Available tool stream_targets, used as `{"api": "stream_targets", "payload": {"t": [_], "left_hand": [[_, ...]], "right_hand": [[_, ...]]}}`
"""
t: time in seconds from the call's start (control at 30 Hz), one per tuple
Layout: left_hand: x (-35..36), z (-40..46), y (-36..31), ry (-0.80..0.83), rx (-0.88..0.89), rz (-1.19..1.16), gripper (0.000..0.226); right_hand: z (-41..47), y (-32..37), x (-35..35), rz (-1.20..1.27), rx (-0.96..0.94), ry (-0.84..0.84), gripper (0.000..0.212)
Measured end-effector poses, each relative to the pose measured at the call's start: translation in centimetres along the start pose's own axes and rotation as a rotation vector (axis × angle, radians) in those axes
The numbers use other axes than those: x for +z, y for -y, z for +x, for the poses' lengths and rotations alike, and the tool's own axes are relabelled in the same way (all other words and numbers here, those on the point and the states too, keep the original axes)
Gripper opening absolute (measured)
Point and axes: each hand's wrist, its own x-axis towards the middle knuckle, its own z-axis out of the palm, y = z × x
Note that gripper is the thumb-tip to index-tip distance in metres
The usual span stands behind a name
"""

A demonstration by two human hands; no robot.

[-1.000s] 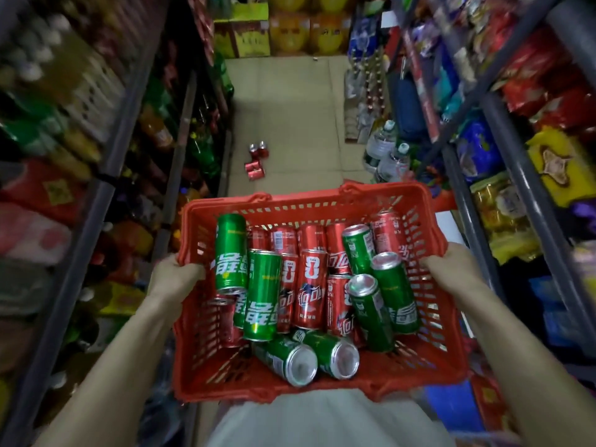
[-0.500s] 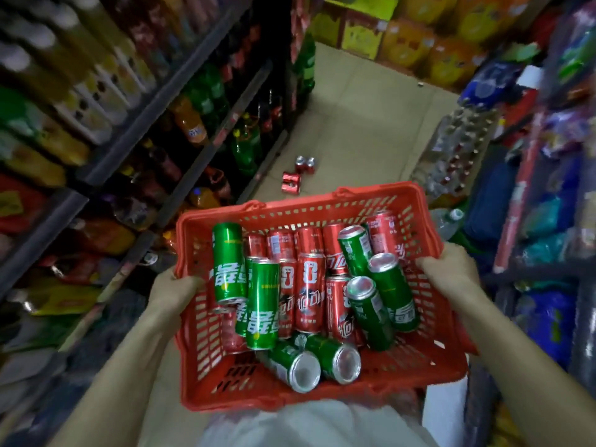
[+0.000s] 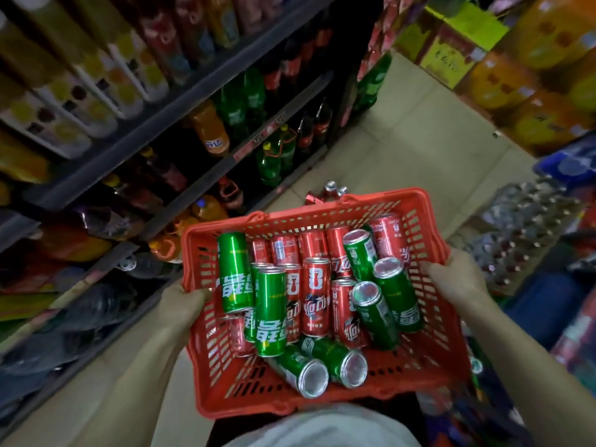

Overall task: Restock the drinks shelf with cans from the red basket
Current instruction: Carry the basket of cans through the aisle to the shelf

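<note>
Both hands grip the red basket [image 3: 322, 403], left hand [image 3: 182, 306] and right hand [image 3: 458, 279] on opposite rims; cans [image 3: 316, 304] lie between them, the drinks shelf [image 3: 180, 98] on the left-hand side.

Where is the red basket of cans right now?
In the head view, the red basket is low and centre, held at its sides by the left hand and right hand, with the drinks shelf to its left.

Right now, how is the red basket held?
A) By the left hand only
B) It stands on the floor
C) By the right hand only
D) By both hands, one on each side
D: the left hand and the right hand each grip one side wall of the red basket.
</note>
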Motion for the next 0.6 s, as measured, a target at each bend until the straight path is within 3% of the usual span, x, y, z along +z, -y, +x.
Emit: {"api": "stream_targets", "payload": {"t": [0.13, 0.23, 0.3, 0.4, 0.6], "left_hand": [[3.4, 3.0, -1.2, -0.073, -0.030, -0.018, 0.017], [6.2, 6.6, -0.6, -0.132, -0.080, -0.099, 0.021], [8.2, 9.3, 0.9, -0.163, -0.100, -0.153, 0.025], [11.5, 13.5, 3.8, -0.184, -0.123, -0.226, 0.024], [16.8, 24.6, 11.6, -0.206, -0.154, -0.274, 0.020]], "right_hand": [[7.0, 3.7, 1.1, 0.001, -0.086, 0.063, 0.010], [13.6, 5.8, 4.0, 0.031, -0.141, 0.155, 0.013], [19.1, 5.8, 6.9, 0.020, -0.214, 0.184, 0.003], [26.1, 6.7, 12.0, -0.005, -0.307, 0.210, 0.031], [35.6, 8.6, 23.6, -0.099, -0.416, 0.250, 0.027]]}}
